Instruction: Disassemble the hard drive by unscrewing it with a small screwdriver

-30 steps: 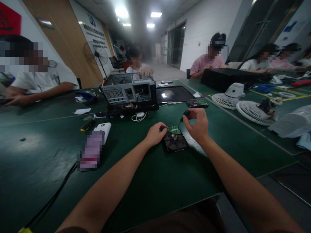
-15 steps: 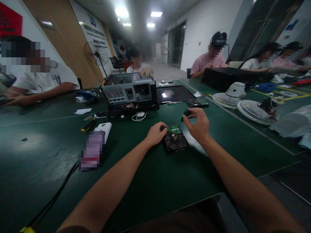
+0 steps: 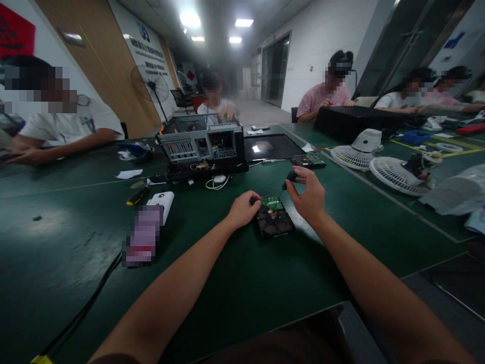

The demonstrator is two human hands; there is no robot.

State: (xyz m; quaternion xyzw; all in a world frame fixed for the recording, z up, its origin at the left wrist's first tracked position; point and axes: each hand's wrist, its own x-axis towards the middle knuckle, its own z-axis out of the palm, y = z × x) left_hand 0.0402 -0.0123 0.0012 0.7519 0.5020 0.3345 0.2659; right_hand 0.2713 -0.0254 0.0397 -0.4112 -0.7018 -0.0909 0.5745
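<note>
A hard drive [image 3: 275, 222] lies flat on the green table, its green circuit board [image 3: 271, 203] facing up at the far end. My left hand [image 3: 243, 208] has its fingers closed at the drive's far left corner; the fingertips and the exact grip are partly hidden. In my right hand [image 3: 308, 194] is a screwdriver [image 3: 290, 178] with a dark green handle, pinched between thumb and fingers. It stands tilted, its thin shaft reaching down to the right edge of the circuit board.
Behind the drive stands an opened computer case [image 3: 202, 144], with a white cable [image 3: 217, 181] in front. Another hard drive [image 3: 308, 161] lies beyond my right hand. Fan parts [image 3: 358, 149] sit to the right. A phone [image 3: 144, 235] and a yellow-black screwdriver [image 3: 138, 195] lie left. Several people sit around.
My right hand and the screwdriver have shifted very slightly. The drive and my left hand stay in the same place.
</note>
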